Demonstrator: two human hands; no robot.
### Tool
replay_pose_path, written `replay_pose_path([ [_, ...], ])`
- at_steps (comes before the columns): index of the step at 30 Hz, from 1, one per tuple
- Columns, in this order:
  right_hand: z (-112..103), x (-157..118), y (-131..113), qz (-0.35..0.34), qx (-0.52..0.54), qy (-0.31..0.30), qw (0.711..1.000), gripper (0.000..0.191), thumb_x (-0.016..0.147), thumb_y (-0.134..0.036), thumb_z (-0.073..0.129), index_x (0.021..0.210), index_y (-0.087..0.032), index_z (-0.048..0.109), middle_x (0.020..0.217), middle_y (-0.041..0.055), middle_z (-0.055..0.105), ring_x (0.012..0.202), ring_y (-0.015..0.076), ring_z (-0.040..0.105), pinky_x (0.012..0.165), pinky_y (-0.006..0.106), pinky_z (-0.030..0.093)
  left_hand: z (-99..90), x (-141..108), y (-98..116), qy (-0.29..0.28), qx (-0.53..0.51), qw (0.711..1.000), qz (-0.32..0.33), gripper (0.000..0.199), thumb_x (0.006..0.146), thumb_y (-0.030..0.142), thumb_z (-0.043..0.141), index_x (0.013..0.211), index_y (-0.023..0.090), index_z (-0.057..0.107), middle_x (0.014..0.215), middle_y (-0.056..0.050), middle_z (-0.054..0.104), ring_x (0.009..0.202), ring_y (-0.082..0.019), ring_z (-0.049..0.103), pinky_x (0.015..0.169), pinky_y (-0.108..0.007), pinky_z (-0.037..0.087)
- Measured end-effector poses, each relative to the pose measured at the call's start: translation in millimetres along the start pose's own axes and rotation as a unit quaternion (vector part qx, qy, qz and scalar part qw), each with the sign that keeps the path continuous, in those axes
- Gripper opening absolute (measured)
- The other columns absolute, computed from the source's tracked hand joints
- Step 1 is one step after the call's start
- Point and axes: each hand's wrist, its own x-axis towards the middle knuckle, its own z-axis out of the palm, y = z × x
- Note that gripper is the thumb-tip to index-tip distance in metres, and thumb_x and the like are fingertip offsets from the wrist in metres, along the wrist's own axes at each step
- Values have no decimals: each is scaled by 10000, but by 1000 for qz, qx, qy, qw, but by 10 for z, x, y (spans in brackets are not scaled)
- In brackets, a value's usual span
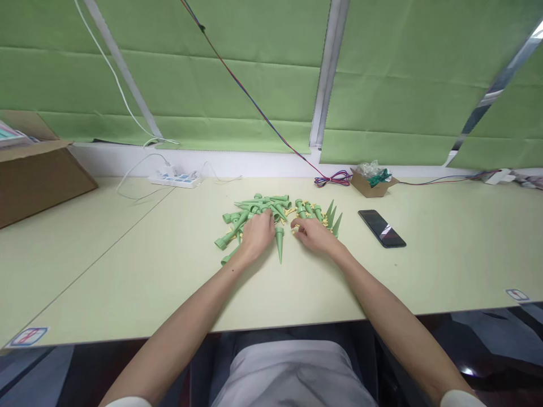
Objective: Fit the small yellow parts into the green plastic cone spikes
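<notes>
Green plastic spikes (242, 219), cone-shaped with a wider capped end, lie in a loose heap with small yellow pieces (289, 212) among them. My left hand (259, 230) is at the front of the heap, its fingers curled down around a green spike that they mostly hide. A single spike (279, 244) lies just right of that hand, tip toward me. To its right, my right hand (314, 233) has bent fingers drawn together beside the yellow pieces; what is between the fingertips is too small to make out. More spikes (335, 219) lie behind this hand, some with points facing away.
A black phone (382, 228) lies to the right. Behind it stand a small open carton (368, 187) with plastic bags and a coiled red-blue cable (333, 179). A white power strip (176, 180) and a large cardboard box (42, 183) are at the left, before green blinds (233, 85).
</notes>
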Motion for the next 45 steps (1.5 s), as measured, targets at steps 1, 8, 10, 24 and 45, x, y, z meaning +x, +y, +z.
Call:
replay_pose_path([
  [1, 4, 3, 2, -9, 6, 8, 1000, 312, 939, -101, 523, 1189, -161, 700, 930, 102, 747, 892, 246, 667, 813, 331, 447, -8, -6, 8, 6, -5, 1000, 0, 304, 994, 231, 380, 1095, 201, 665, 889, -117, 729, 841, -305, 680, 695, -351, 443],
  [8, 33, 58, 22, -9, 53, 71, 996, 298, 926, -116, 489, 1068, -162, 746, 806, 70, 714, 763, 221, 651, 802, 349, 469, 18, 7, 21, 63, -79, 993, 60, 242, 961, 252, 477, 957, 190, 711, 974, -100, 716, 862, -258, 657, 732, -343, 451],
  [10, 33, 71, 18, 10, 77, 93, 993, 249, 911, -138, 512, 1011, -172, 737, 746, 47, 695, 703, 208, 632, 771, 343, 473, 45, 15, 28, 51, -111, 987, 100, 223, 947, 256, 509, 944, 181, 719, 937, -89, 711, 855, -243, 648, 752, -341, 456],
  [24, 46, 100, -9, 38, 272, 166, 947, 55, 823, -243, 648, 782, -211, 627, 735, 41, 721, 716, 202, 703, 679, 317, 536, 151, 27, 26, -6, -144, 962, 230, 183, 958, 259, 572, 886, 166, 712, 894, -88, 687, 977, -274, 600, 847, -377, 450],
  [45, 42, 112, 49, 4, 215, 115, 970, 236, 914, -357, 541, 779, -199, 654, 764, 35, 706, 704, 186, 605, 697, 309, 465, 157, 66, 7, 21, -154, 956, 250, 308, 1007, 229, 475, 847, 173, 733, 836, -84, 691, 852, -240, 598, 794, -354, 438],
])
